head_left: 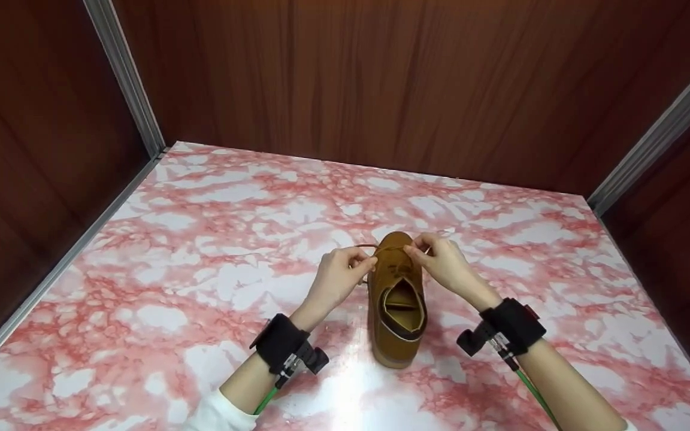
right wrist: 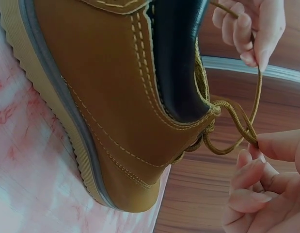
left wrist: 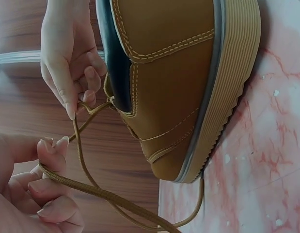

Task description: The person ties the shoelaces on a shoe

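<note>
A tan-brown shoe (head_left: 398, 353) with a dark padded collar and ridged sole stands on the table, its toe pointing away from me. To its left, my left hand (head_left: 340, 272) pinches a brown shoelace (left wrist: 106, 194) between thumb and fingers. My right hand (head_left: 441, 260), on the other side, pinches a part of the lace near the top eyelets. In the right wrist view the shoelace (right wrist: 232, 116) forms a loop at the right fingertips. A strand stretches between both hands above the shoe. One lace end hangs down beside the sole in the left wrist view.
The table (head_left: 159, 317) has a red-and-white marbled top. Dark wood-grain panels (head_left: 345, 78) enclose it at the back and sides, with metal profiles (head_left: 129, 78) at the corners. Black straps (head_left: 516, 326) with cameras and green cables sit on both wrists.
</note>
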`<state>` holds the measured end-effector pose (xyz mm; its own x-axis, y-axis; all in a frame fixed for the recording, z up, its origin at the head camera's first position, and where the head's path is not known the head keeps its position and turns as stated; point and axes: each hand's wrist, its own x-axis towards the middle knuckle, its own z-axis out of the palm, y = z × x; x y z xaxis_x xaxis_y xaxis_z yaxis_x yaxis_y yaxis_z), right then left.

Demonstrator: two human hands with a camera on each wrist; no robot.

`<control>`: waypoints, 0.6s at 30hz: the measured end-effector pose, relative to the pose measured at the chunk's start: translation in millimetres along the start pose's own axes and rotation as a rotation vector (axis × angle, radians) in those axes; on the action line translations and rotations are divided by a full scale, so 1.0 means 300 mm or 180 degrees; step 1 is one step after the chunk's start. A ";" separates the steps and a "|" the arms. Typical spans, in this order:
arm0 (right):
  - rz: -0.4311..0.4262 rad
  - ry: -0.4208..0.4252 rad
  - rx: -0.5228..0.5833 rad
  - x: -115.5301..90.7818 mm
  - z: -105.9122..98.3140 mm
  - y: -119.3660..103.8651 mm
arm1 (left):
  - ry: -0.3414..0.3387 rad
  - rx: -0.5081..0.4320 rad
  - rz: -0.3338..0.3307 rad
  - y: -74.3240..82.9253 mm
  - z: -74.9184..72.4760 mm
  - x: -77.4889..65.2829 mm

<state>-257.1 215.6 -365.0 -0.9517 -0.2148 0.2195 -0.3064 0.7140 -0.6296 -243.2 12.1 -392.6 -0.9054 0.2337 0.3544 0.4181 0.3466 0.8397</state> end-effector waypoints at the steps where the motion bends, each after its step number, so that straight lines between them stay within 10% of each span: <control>1: 0.0002 -0.0001 0.0004 0.000 0.000 0.000 | 0.0015 0.0033 0.0022 0.005 -0.001 -0.003; 18: 0.0124 -0.0102 0.0088 -0.007 -0.009 0.003 | -0.0047 0.0141 0.0394 0.103 -0.009 -0.051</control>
<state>-255.3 218.5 -363.9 -0.9630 -0.2086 0.1707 -0.2691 0.7036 -0.6577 -216.7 16.7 -371.0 -0.8457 0.2904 0.4477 0.5296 0.3540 0.7708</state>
